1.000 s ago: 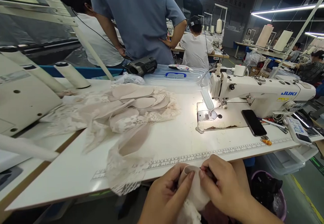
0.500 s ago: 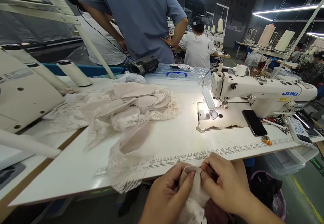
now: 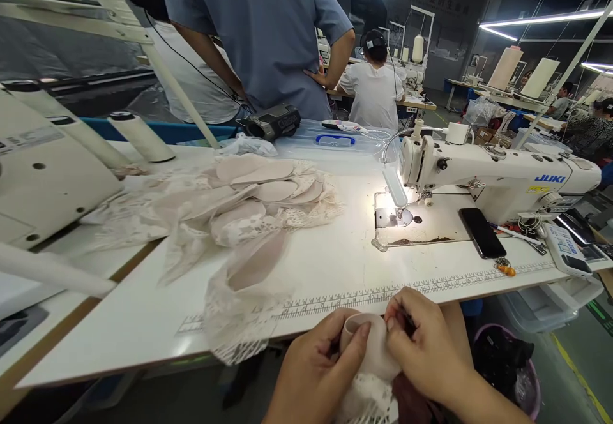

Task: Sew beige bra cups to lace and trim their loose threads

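Observation:
In front of the table edge, my left hand (image 3: 318, 363) is closed on a beige lace-trimmed fabric piece (image 3: 376, 347), thumb on its near face. The piece's top edge curls into a loop, and white lace (image 3: 366, 395) hangs below. My right hand (image 3: 426, 341) pinches at the right edge of the same piece; its fingertips partly hide what lies between them. Farther left, a heap of similar beige lace pieces (image 3: 268, 194) covers part of the white table, one of them draping over the front edge.
A JUKI sewing machine (image 3: 498, 175) stands at right with its lamp lit. Near it lie a black phone (image 3: 481, 232) and an orange trinket (image 3: 505, 269). A printed ruler (image 3: 345, 301) runs along the table front. Thread cones (image 3: 141, 136) stand at left. People are beyond the table.
My right hand has shifted slightly right, and the fabric between the hands looks wider and flatter. The left hand has barely moved.

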Demonstrator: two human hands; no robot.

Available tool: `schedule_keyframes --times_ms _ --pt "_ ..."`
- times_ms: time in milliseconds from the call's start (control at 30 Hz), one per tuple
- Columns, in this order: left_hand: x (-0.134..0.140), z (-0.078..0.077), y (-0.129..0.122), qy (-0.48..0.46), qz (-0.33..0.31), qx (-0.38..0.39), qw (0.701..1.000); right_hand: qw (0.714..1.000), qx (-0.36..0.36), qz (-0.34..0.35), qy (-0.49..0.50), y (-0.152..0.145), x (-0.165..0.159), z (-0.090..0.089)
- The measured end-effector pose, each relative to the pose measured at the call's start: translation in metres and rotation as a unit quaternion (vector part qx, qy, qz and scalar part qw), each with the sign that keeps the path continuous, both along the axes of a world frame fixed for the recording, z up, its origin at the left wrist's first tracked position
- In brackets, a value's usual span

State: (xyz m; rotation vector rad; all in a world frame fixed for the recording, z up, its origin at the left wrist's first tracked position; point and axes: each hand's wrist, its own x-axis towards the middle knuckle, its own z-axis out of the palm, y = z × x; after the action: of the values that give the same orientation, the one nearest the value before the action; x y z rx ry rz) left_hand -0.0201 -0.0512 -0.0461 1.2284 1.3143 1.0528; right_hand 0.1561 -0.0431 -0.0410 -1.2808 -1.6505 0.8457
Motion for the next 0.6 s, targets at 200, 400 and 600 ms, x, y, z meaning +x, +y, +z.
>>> schedule_keyframes --times_ms 200,400,600 --pt "-0.002 -0.001 0.002 -0.006 0.024 0.006 1.000 1.000 -0.002 -0.016 0.018 -0.002 0.005 0.006" --pt "0.002 0.005 0.000 0.006 0.005 0.021 1.000 0.999 0.032 0.016 0.000 -0.004 -0.005 -0.003" --pt "-0.004 0.003 0.004 0.004 0.010 0.008 1.000 0.984 -0.110 -0.025 0.137 0.001 0.002 -0.011"
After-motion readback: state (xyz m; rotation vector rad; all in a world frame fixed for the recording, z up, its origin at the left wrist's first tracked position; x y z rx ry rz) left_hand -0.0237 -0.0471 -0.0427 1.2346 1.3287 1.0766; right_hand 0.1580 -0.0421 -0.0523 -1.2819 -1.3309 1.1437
